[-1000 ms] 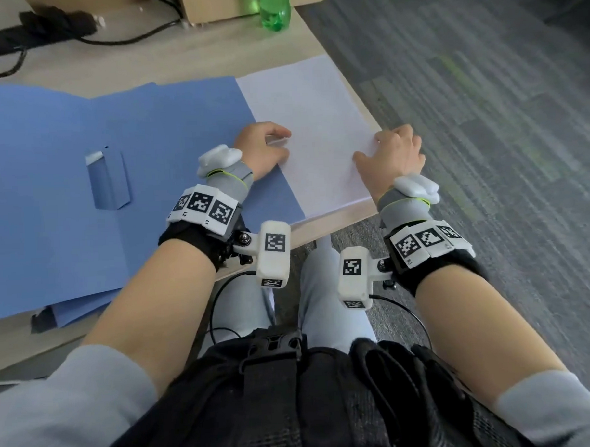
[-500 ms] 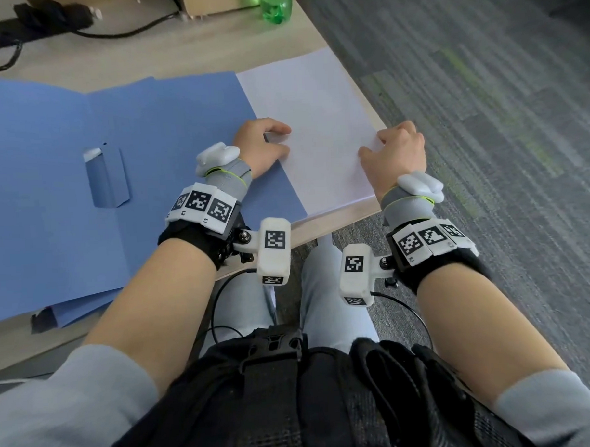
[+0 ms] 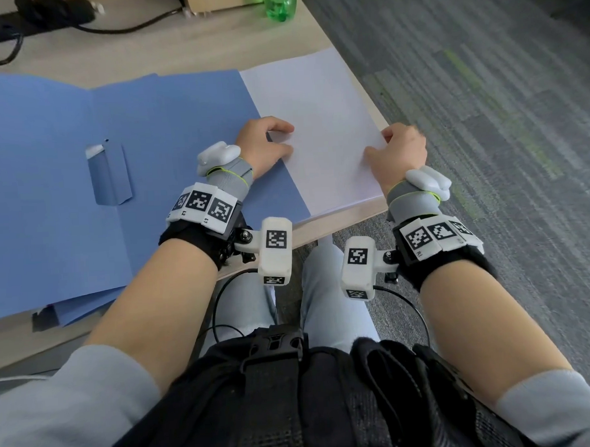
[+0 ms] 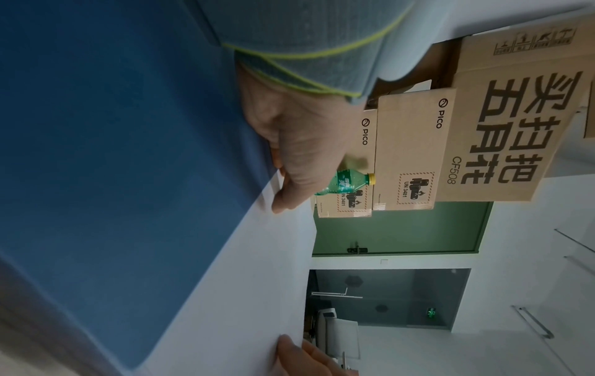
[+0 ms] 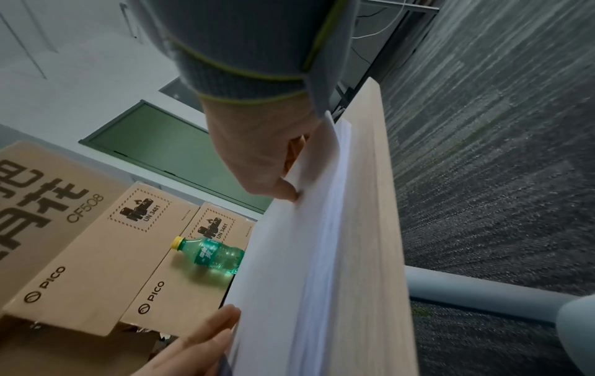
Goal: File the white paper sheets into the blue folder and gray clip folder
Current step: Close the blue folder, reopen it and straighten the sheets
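The blue folder lies open on the table. A stack of white paper sheets lies partly on the folder's right half and reaches the table's right edge. My left hand has its fingers curled at the stack's left edge and pinches the top sheets there, thumb on the paper. My right hand grips the right edge, thumb on top and fingers underneath. In the right wrist view the top sheets stand slightly raised off the rest of the stack. A dark grey corner shows from under the folder.
The table's front edge runs just below the paper, and grey carpet lies to the right. A green bottle, cardboard boxes and black cables stand at the back. The folder has a pocket flap at its middle.
My right hand has shifted to the paper's right edge and curled round it. The left hand has stayed at the left edge.
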Motion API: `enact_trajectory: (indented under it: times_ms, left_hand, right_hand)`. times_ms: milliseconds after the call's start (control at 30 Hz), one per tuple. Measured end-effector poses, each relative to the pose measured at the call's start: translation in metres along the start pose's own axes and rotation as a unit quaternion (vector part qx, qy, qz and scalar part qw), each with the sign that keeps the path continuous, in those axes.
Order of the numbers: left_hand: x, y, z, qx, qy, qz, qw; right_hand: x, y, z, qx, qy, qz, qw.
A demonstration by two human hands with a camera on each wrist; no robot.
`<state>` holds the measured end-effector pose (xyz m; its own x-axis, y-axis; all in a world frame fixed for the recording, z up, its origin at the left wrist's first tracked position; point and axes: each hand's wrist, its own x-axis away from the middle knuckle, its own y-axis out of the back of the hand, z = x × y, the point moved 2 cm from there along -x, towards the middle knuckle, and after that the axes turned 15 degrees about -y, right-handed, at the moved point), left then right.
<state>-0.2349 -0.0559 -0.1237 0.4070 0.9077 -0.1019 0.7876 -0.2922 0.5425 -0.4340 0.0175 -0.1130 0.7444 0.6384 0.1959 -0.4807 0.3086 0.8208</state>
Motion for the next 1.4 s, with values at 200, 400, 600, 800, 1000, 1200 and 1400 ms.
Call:
enact_trajectory:
  times_ms: [200,400,600,800,1000,1200,1400]
  left_hand:
    - [0.0,0.002,0.002,0.002,0.001,-0.002,1.0]
    - [0.0,0.002,0.004,0.006,0.005,0.002,1.0]
    - [-0.001,0.001,0.005,0.016,0.007,0.004,1.0]
    - [-0.001,0.002,0.004,0.023,0.003,0.0,1.0]
    - [-0.001,0.002,0.005,0.027,-0.001,-0.004,1.0]
    - [0.0,0.002,0.005,0.03,-0.002,-0.005,1.0]
    - [0.0,0.003,0.004,0.033,-0.001,0.0,0.999]
  right_hand:
    - [0.006,-0.004,0.002,0.045,0.033,-0.014,0.998]
    - [0.01,-0.007,0.001,0.044,0.082,-0.039,0.995]
    - [0.01,-0.004,0.003,0.045,0.059,-0.048,0.996]
    - [0.005,-0.005,0.005,0.022,0.058,-0.047,0.997]
    - [0.001,-0.003,0.008,0.01,0.054,-0.052,0.997]
    - [0.001,-0.003,0.01,0.021,0.029,-0.043,0.998]
    - [0.008,0.005,0.018,-0.027,0.046,-0.044,0.998]
